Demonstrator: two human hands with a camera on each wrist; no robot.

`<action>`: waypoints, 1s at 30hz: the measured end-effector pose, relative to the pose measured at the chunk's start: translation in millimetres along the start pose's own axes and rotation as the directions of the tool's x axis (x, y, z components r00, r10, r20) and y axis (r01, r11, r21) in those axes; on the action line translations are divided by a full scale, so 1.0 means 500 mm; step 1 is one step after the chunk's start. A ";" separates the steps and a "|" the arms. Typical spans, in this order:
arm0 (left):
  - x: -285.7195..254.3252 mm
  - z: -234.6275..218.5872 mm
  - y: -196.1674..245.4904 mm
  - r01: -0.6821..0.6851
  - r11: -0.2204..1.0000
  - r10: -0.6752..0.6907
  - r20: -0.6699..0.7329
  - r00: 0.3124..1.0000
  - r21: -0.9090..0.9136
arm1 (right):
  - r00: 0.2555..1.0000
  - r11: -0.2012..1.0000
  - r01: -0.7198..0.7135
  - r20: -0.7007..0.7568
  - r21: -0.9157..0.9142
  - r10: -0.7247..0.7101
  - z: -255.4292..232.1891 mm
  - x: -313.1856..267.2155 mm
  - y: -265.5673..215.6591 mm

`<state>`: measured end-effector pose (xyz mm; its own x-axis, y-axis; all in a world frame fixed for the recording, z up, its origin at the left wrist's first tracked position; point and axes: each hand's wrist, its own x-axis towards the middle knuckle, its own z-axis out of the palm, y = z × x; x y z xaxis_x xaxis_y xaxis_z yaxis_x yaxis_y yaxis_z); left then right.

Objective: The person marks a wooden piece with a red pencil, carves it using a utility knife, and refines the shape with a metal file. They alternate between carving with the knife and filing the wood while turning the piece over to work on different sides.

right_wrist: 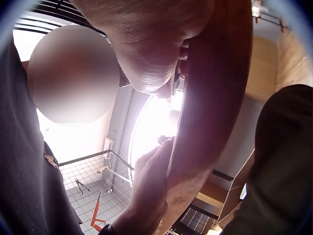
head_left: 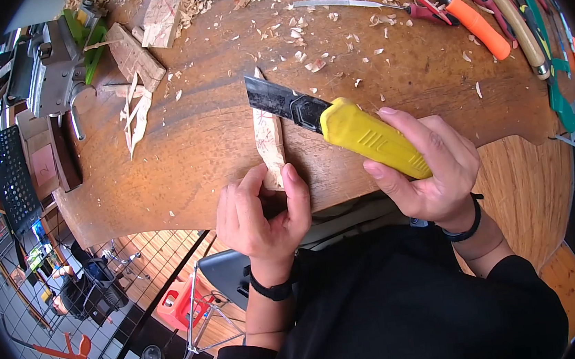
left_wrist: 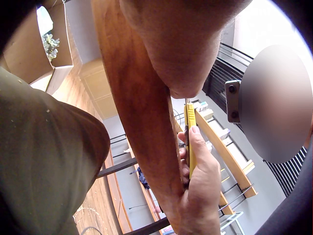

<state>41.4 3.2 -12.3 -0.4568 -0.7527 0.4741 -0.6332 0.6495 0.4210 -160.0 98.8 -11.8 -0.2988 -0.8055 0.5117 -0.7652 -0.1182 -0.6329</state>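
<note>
My left hand pinches the near end of a narrow, pale strip of wood between thumb and forefinger, at the table's front edge. Red markings show along the strip's face, and its far end points away from me. In my right hand is a yellow snap-off utility knife, gripped by its handle. Its wide dark blade is extended and overlaps the far half of the strip in the head view. From the left wrist view, the yellow knife handle shows upright beside the table edge.
Wood shavings litter the wooden table. Files and orange-handled tools lie at the back right. A metal vise, wood offcuts and split slivers are on the left. A red stool stands below.
</note>
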 end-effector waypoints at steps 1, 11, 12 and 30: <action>0.000 0.000 0.000 -0.001 1.000 0.001 0.003 1.000 0.001 | 1.000 1.000 0.000 0.000 0.000 0.000 0.000 0.000 0.000; -0.001 -0.005 0.003 0.016 0.999 -0.017 -0.015 1.000 -0.029 | 1.000 1.000 0.002 0.001 0.003 -0.002 0.000 0.000 -0.001; -0.003 -0.004 0.001 0.016 0.999 -0.017 -0.027 0.999 -0.041 | 1.000 1.000 0.000 0.005 0.000 0.000 -0.001 0.000 -0.001; -0.006 -0.007 0.006 0.010 1.000 -0.011 -0.056 0.998 -0.019 | 1.000 1.000 0.012 0.002 -0.023 -0.012 0.002 -0.002 0.000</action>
<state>43.2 7.8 -9.9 -0.4145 -0.7525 0.5118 -0.6255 0.6441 0.4404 -159.4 99.1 -12.8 -0.2887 -0.8050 0.5183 -0.7817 -0.1144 -0.6131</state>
